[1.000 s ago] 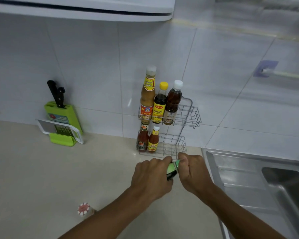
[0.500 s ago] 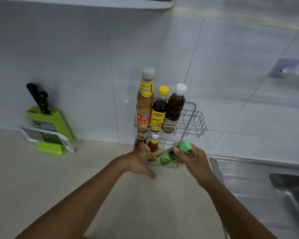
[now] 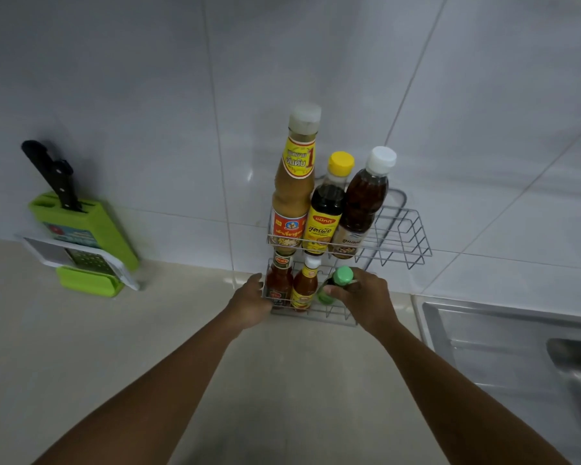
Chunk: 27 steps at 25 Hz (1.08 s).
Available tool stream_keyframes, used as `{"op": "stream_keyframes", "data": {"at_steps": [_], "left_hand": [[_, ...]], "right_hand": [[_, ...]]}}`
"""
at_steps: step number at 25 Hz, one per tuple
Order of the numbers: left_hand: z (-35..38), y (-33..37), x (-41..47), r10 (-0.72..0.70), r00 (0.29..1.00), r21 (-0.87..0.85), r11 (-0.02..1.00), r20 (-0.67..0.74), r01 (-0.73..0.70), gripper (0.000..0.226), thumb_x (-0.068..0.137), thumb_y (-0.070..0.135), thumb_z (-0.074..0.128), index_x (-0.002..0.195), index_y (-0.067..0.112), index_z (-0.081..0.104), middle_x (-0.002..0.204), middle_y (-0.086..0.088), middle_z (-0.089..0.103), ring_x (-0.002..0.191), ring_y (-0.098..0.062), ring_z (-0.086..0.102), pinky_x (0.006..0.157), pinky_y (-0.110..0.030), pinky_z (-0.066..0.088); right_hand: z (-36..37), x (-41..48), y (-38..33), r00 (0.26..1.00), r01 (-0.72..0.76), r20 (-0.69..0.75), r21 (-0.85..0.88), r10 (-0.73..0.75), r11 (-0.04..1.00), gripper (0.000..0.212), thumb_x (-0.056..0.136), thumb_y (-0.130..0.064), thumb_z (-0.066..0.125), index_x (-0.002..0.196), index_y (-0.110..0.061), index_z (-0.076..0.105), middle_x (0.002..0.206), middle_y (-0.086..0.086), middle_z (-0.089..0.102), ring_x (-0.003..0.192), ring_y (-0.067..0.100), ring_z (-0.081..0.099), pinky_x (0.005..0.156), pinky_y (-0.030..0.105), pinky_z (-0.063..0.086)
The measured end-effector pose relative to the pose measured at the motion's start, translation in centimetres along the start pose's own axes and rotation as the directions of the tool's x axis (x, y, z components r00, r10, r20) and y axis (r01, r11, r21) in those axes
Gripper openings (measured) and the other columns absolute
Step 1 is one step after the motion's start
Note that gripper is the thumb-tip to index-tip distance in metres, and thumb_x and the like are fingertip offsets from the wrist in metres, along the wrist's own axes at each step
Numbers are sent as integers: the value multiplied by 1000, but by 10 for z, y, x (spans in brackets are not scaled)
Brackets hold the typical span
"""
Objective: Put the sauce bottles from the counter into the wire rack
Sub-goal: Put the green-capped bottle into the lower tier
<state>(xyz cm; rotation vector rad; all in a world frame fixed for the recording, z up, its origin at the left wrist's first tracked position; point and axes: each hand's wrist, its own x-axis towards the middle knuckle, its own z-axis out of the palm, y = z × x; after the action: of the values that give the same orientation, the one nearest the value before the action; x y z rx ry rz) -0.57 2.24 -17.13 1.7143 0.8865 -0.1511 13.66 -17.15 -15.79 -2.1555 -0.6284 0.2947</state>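
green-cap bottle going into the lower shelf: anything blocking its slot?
Nothing visible does. The right hand holds the green-cap bottle at the lower shelf, right of the two small red sauce bottles; the wire beneath it looks bare.

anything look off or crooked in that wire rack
Only the green-capped bottle in the right hand is tilted, going into the lower tier of the grey wire rack. The other bottles stand upright; no spills.

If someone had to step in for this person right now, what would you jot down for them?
Right hand grips the green-capped bottle, lowering it into the wire rack's bottom tier.
Left hand rests against the rack's lower left side.
Done: three bottles on the top tier, two small red sauce bottles below.
Left: seat and release the green-capped bottle. No other bottles visible on the counter.
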Motion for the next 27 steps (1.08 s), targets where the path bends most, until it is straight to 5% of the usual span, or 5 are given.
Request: {"op": "stream_keyframes", "data": {"at_steps": [4, 13, 19, 23, 27], "left_hand": [[1, -3, 5, 38, 999, 80, 996, 25, -40, 68, 76, 16, 56, 143, 22, 50, 138, -4, 62, 118, -25, 62, 96, -40, 54], [1, -9, 3, 71, 995, 40, 996, 68, -74, 68, 90, 5, 53, 153, 28, 39, 151, 1, 52, 123, -15, 53, 92, -29, 47], [2, -9, 3, 49, 996, 57, 997, 74, -54, 61, 87, 12, 59, 146, 21, 48, 151, -5, 52, 136, -23, 50, 104, -34, 46], [-3, -6, -8, 11, 999, 83, 996, 45, -15, 63, 94, 12, 59, 153, 9, 37, 157, -11, 42, 134, -25, 49, 101, -30, 41], [-27, -6, -38, 39, 999, 84, 996, 5, -39, 70, 95, 15, 60, 158, 15, 29, 154, -9, 45, 139, -27, 47, 104, -30, 42]], "right_hand": [[11, 11, 12, 997, -16, 76, -34, 18, 999, 29, 76, -25, 88, 99, -15, 75, 83, -6, 74, 66, 0, 67, 57, 6, 45], [25, 15, 26, 992, -6, 121, -144, 24, 990, 35, 80, -31, 84, 108, -12, 73, 91, -2, 70, 72, 3, 62, 55, 6, 42], [24, 11, 36, 981, -30, 186, -134, 55, 991, 53, 77, -30, 87, 125, -16, 67, 113, -1, 73, 100, 18, 70, 72, 17, 48], [13, -8, 34, 984, -30, 172, -109, 48, 994, 91, 75, -7, 87, 153, -13, 38, 142, 11, 60, 133, 29, 55, 91, 27, 50], [8, -42, 23, 997, -70, 35, -25, 71, 997, 96, 75, 1, 81, 154, -18, 29, 138, 7, 51, 126, 24, 53, 96, 39, 55]]}}
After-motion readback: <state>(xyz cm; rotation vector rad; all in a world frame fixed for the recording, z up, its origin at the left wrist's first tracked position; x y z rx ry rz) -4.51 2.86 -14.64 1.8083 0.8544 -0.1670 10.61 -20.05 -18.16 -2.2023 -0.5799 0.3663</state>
